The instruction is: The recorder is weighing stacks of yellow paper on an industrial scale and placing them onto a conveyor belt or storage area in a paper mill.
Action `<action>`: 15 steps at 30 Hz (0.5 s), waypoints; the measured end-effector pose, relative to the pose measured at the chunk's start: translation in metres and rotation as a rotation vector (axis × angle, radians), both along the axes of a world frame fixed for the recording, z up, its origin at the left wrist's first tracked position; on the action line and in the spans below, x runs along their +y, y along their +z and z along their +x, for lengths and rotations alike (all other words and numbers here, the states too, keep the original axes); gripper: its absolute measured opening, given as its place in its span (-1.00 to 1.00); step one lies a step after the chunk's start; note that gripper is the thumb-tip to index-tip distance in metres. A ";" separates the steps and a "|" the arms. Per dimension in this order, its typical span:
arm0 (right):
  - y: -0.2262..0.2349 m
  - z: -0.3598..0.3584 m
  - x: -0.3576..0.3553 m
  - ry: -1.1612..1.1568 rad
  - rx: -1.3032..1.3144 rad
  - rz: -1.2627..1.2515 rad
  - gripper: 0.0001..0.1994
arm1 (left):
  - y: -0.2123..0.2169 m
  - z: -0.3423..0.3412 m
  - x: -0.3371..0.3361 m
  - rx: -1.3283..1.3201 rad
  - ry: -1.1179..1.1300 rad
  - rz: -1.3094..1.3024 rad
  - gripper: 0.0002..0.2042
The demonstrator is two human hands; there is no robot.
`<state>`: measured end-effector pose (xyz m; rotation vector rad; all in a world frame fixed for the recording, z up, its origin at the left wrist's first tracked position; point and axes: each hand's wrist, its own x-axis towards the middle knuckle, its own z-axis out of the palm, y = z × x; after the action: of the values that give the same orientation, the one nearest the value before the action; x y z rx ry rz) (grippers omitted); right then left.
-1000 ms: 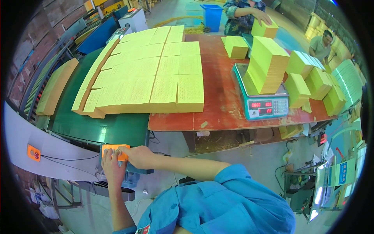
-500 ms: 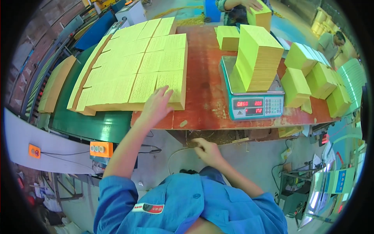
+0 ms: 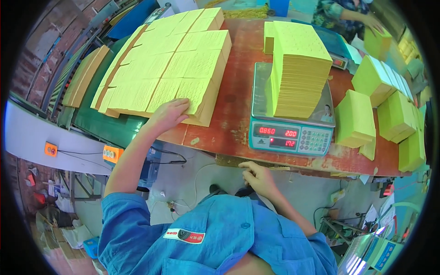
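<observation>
A block of yellow paper stacks (image 3: 169,68), set side by side in rows, covers the left of the table. My left hand (image 3: 170,114) rests at its near edge, fingers laid over the top of a front stack and thumb by the front face. My right hand (image 3: 257,178) hangs in front of the table edge, empty, its fingers loosely bent and apart. Right of centre, a tall yellow paper stack (image 3: 305,82) stands on a teal digital scale (image 3: 291,136) with a lit red display and a keypad.
The red-brown table (image 3: 229,98) adjoins a green belt surface (image 3: 130,127) on the left. More yellow stacks (image 3: 355,119) stand right of the scale. Another person's hand (image 3: 373,22) touches a stack at the far right. An orange button box (image 3: 112,154) sits below the belt.
My left hand has come down from above the front stacks onto their near edge. My right hand stays low before the table. The view has shifted, and the other person's stack is farther right.
</observation>
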<state>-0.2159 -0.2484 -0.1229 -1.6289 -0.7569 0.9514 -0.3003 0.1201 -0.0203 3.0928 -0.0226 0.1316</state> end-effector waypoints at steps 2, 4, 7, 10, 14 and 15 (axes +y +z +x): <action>0.005 0.009 0.003 0.045 -0.026 0.028 -0.73 | -0.003 0.007 -0.016 0.011 0.033 0.038 -0.67; 0.009 0.013 0.009 0.071 -0.005 0.072 -0.73 | -0.006 0.011 -0.031 0.020 0.064 0.077 -0.70; 0.021 0.016 0.022 0.103 0.031 0.125 -0.74 | -0.017 0.016 -0.041 -0.067 0.041 0.146 -0.73; 0.025 0.018 0.034 0.105 0.075 0.153 -0.73 | -0.015 0.021 -0.050 -0.139 0.021 0.114 -0.73; 0.019 0.024 0.052 -0.009 0.270 0.269 -0.70 | -0.002 0.030 -0.059 -0.135 0.056 -0.019 -0.70; 0.024 0.028 0.059 -0.008 0.264 0.269 -0.70 | -0.001 0.032 -0.059 -0.165 0.044 -0.040 -0.70</action>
<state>-0.1875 -0.1891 -0.0988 -1.2439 -0.6636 0.9902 -0.2682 0.0608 -0.0214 3.0341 0.0419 0.3834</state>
